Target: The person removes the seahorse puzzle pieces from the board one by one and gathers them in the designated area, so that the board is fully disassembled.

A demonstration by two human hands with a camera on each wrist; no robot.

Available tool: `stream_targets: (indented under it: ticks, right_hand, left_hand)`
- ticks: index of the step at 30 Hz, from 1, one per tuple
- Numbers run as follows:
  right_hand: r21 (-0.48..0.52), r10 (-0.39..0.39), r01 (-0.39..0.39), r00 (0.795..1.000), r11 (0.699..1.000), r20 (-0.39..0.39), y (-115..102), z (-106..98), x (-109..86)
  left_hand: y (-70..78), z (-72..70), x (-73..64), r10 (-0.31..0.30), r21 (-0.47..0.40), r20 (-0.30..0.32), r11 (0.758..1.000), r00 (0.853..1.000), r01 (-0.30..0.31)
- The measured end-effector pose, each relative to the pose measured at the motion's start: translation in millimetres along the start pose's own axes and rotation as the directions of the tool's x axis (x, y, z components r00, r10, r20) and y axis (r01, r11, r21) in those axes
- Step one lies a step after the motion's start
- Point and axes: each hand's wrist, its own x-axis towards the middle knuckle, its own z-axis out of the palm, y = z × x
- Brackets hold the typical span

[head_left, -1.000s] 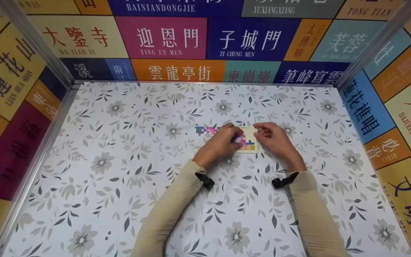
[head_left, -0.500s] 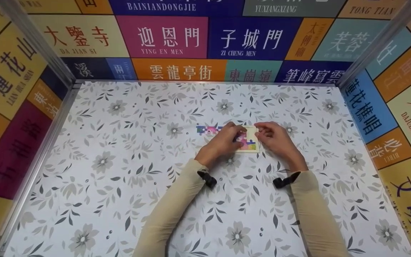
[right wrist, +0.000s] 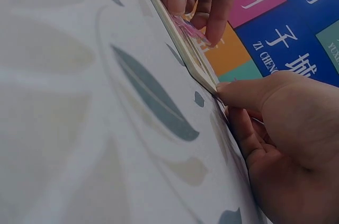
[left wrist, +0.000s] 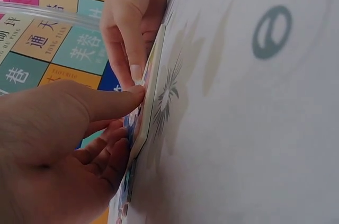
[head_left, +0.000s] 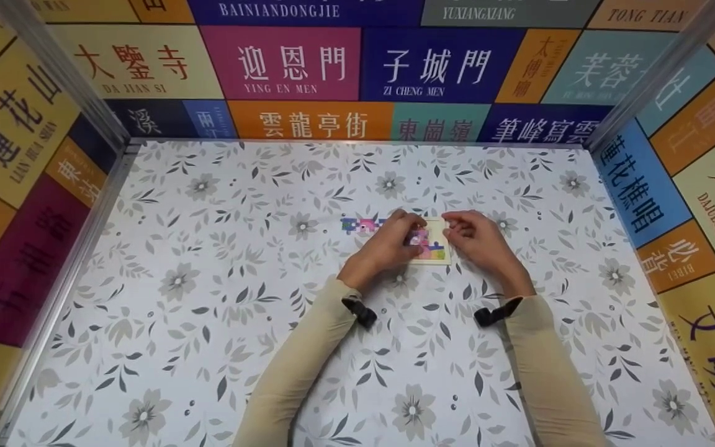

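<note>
A small cream puzzle tray (head_left: 436, 228), partly filled with pink, purple and yellow pieces, lies on the patterned cloth. My left hand (head_left: 382, 246) covers its left side. Between that hand's thumb and fingers, a pink jigsaw piece (right wrist: 192, 29) shows tilted over the tray in the right wrist view. My right hand (head_left: 485, 242) pinches the tray's far right corner, its thumb (right wrist: 238, 92) right at the edge and its other fingers curled. In the left wrist view, the left thumb (left wrist: 114, 103) lies over the tray's near edge. The left hand hides part of the picture.
Loose jigsaw pieces (head_left: 365, 225) in blue, green and pink lie in a row left of the tray, partly behind the left hand. The floral cloth (head_left: 221, 347) covers the table. Panels with printed lettering (head_left: 283, 65) enclose the back and sides.
Both hands keep nearly the same places at the tray. Only slight shifts of the left fingers and of the head view show.
</note>
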Motion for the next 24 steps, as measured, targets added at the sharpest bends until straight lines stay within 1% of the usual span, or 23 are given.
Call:
stream_targets:
  ticks: [1, 4, 7, 8, 12, 15, 19, 22, 24]
  right_hand:
    - [0.000, 0.000, 0.000, 1.000, 1.000, 0.001, 0.2, 0.1, 0.0]
    - [0.001, 0.000, 0.000, 1.000, 1.000, 0.001, 0.4, 0.2, 0.1]
    - [0.005, -0.002, 0.002, 1.000, 1.000, -0.001, 0.4, 0.4, 0.1]
    - [0.006, -0.002, 0.002, 1.000, 1.000, -0.001, 0.5, 0.5, 0.2]
    - [0.007, -0.002, 0.002, 1.000, 1.000, 0.000, 0.6, 0.3, 0.2]
    - [0.011, -0.004, 0.004, 1.000, 1.000, -0.003, 0.6, 0.1, 0.1]
    - [0.016, -0.011, 0.011, 1.000, 1.000, -0.008, 0.3, 0.3, -0.1]
    - [0.009, -0.012, 0.012, 1.000, 1.000, -0.009, 0.3, 0.5, 0.1]
    - [0.000, -0.011, 0.011, 1.000, 1.000, -0.009, 0.9, 0.6, 0.6]
  left_hand:
    - [-7.4, 4.2, 3.3, 0.007, 0.004, -0.008, 1.000, 1.000, -0.007]
    - [-8.5, 5.1, 3.5, 0.004, 0.003, -0.007, 1.000, 1.000, -0.004]
    - [-8.7, 5.5, 3.3, 0.000, -0.002, -0.008, 1.000, 1.000, 0.000]
    - [-1.6, 1.4, -0.5, -0.005, -0.009, -0.003, 1.000, 1.000, 0.005]
    - [-2.2, 1.2, -1.4, 0.004, -0.010, -0.012, 1.000, 1.000, -0.004]
    - [-4.7, 2.0, -0.9, 0.027, -0.009, -0.020, 1.000, 0.999, -0.027]
    - [-8.8, 2.8, -0.2, 0.048, -0.022, -0.052, 0.999, 0.997, -0.050]
    - [-10.0, 1.8, -0.9, 0.044, -0.037, -0.078, 0.998, 0.996, -0.047]
    - [-9.9, 0.9, -1.3, 0.039, -0.041, -0.084, 0.998, 0.996, -0.043]
